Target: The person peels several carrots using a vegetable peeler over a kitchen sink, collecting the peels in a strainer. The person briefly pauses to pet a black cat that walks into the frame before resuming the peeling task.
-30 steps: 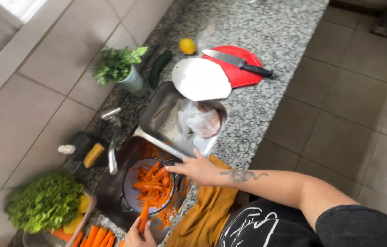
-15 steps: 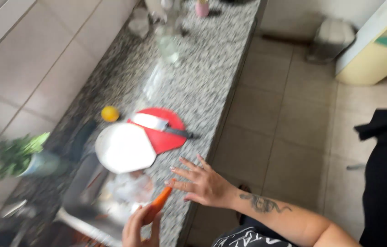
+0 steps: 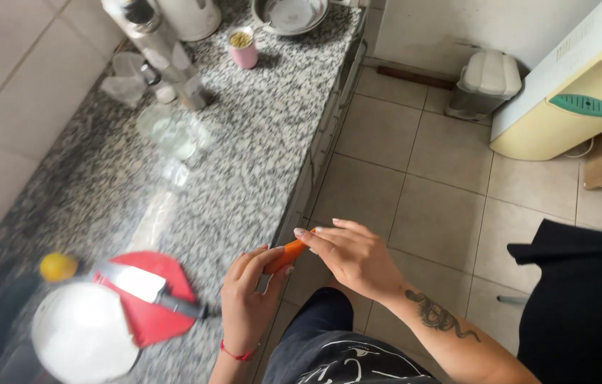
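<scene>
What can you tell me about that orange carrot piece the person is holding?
The carrot piece is a short, bright orange stick, smooth-looking, its surface blurred. It is held in the air just past the edge of the speckled granite counter, over the tiled floor, tilted with its right end higher. The left hand grips its lower end, covering part of it, and the fingertips of the right hand pinch its upper end. Nothing else touches it.

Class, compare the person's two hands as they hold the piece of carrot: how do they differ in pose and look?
The left hand rises from below, fingers curled around the carrot piece; the right hand comes from the right, fingertips pinching its end. The left wrist wears a red string; the right forearm bears a dark tattoo. Both hands touch the carrot piece beside the granite counter.
</scene>
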